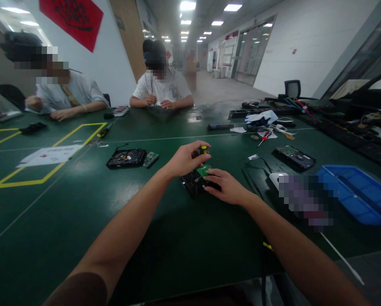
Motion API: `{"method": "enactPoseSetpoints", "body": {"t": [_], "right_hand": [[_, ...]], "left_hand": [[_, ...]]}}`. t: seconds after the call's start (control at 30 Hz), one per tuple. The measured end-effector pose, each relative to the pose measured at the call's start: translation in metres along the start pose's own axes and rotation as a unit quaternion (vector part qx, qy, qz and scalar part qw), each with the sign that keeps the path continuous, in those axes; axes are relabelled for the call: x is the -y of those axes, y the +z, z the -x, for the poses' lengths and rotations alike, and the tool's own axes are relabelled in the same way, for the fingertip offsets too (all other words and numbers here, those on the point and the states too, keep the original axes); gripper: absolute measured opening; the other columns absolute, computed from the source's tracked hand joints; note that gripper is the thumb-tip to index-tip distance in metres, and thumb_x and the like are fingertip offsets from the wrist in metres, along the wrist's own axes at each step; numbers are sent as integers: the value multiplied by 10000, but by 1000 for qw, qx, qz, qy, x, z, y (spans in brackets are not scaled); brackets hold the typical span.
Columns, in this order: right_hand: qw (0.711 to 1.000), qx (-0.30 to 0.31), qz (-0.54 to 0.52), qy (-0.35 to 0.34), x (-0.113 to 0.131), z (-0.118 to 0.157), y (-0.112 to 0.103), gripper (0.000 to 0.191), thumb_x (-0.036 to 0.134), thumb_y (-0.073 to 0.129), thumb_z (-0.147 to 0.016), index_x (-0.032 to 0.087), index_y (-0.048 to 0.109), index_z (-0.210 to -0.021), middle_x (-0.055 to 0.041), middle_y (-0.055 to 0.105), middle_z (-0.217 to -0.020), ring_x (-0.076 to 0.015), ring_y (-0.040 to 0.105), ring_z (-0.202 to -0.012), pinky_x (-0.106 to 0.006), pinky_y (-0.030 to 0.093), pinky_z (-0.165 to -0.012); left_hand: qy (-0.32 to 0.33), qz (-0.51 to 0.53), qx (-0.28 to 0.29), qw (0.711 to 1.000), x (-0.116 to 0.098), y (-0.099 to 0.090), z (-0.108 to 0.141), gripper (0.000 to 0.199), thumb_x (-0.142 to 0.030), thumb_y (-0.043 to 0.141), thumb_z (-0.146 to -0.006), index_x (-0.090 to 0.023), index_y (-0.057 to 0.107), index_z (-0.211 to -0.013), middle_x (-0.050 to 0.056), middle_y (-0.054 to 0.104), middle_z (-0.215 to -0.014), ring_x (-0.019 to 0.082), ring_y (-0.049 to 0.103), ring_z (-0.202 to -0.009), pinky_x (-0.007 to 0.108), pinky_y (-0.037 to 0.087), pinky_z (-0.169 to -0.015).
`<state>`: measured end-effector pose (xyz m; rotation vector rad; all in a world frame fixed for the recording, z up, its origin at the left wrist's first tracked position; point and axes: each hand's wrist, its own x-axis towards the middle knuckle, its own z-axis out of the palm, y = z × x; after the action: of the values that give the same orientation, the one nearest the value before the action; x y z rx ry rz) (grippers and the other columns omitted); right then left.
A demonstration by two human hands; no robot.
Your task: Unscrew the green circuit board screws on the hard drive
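Observation:
A black hard drive (193,183) with a green circuit board (203,170) lies on the green table in front of me. My left hand (190,158) is closed round a small screwdriver (204,150) with a yellow and black handle. The screwdriver stands upright, its tip down at the board. My right hand (224,185) rests on the drive's right side, fingers spread over its edge and the board. To the left lie another opened black drive (126,158) and a loose circuit board (151,160).
A third drive (294,158), a blue tray (359,195) and a blurred-out device with a cable lie right. Farther back are a red screwdriver (265,138), a black tool (220,127) and gloves (261,117). Two people sit across the table (66,212).

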<state>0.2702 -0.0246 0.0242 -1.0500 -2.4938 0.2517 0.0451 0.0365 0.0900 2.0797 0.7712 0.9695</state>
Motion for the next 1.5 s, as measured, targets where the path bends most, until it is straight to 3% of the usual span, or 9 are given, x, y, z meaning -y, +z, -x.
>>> {"method": "enactPoseSetpoints", "body": {"t": [0.23, 0.4, 0.57, 0.8, 0.93, 1.13, 1.23, 1.4, 1.5], "right_hand": [[1000, 0, 0, 3, 2, 0, -2, 426, 467, 587, -1000, 208, 687, -1323, -130, 607, -1454, -313, 545, -1371, -535, 422, -1167], [1000, -5, -14, 2, 2, 0, -2, 402, 441, 611, -988, 231, 689, -1322, -127, 617, -1444, -322, 554, -1360, -573, 420, -1161], [1000, -13, -17, 1, 1, 1, 0, 396, 433, 626, -981, 224, 695, -1310, -132, 624, -1432, -321, 562, -1352, -566, 426, -1157], [1000, -8, -14, -4, 0, 1, 0, 407, 445, 611, -989, 215, 690, -1316, -136, 610, -1451, -324, 547, -1370, -569, 426, -1157], [1000, -9, -10, -1, -1, 1, 1, 405, 448, 608, -991, 217, 690, -1314, -128, 612, -1451, -317, 547, -1370, -562, 424, -1163], [1000, -11, -12, -4, 1, 0, 0, 399, 435, 611, -991, 220, 690, -1317, -130, 621, -1438, -317, 558, -1358, -561, 434, -1154], [1000, -10, -18, -1, 1, 0, -1, 396, 431, 623, -983, 226, 696, -1314, -133, 624, -1436, -321, 562, -1354, -569, 433, -1152], [1000, -12, -20, -1, 1, 0, -1, 391, 430, 634, -974, 242, 698, -1312, -126, 624, -1436, -324, 560, -1356, -583, 428, -1153], [1000, -13, -18, -1, 0, 1, 0, 396, 433, 632, -976, 237, 694, -1315, -126, 622, -1438, -320, 556, -1362, -573, 423, -1160]], "left_hand": [[58, -63, -25, 996, -2, -3, 0, 285, -352, 711, -915, -231, 698, -1172, 64, 647, -1124, 114, 653, -720, 255, 567, -650], [19, -1, 7, 1000, -5, -4, 1, 415, -242, 590, -977, -243, 567, -1392, 77, 683, -1146, 90, 658, -631, 228, 560, -584], [7, 22, 29, 999, -5, -4, 0, 380, -194, 478, -1012, -226, 561, -1381, 85, 705, -1162, 79, 662, -598, 221, 562, -573], [53, -75, -39, 995, -3, -4, -1, 335, -354, 747, -894, -197, 659, -1177, 46, 678, -1032, 95, 622, -658, 230, 530, -608], [76, -129, -76, 986, -4, -4, -2, 294, -366, 790, -861, -194, 689, -1077, 42, 671, -1014, 103, 608, -693, 235, 518, -640], [15, -14, -8, 1000, -5, -2, 0, 371, -268, 636, -958, -208, 606, -1322, 34, 684, -941, 108, 662, -609, 228, 542, -570], [17, 9, 10, 1000, -5, -2, 1, 439, -218, 549, -992, -217, 548, -1431, 22, 685, -849, 130, 688, -644, 256, 583, -625], [24, 54, 22, 998, -2, -4, 0, 466, -207, 482, -1018, -208, 509, -1482, 99, 720, -1137, 131, 724, -737, 304, 629, -724], [24, 47, 27, 998, -1, -5, 0, 460, -218, 503, -1019, -192, 522, -1478, 75, 735, -986, 137, 720, -732, 300, 623, -728]]}}
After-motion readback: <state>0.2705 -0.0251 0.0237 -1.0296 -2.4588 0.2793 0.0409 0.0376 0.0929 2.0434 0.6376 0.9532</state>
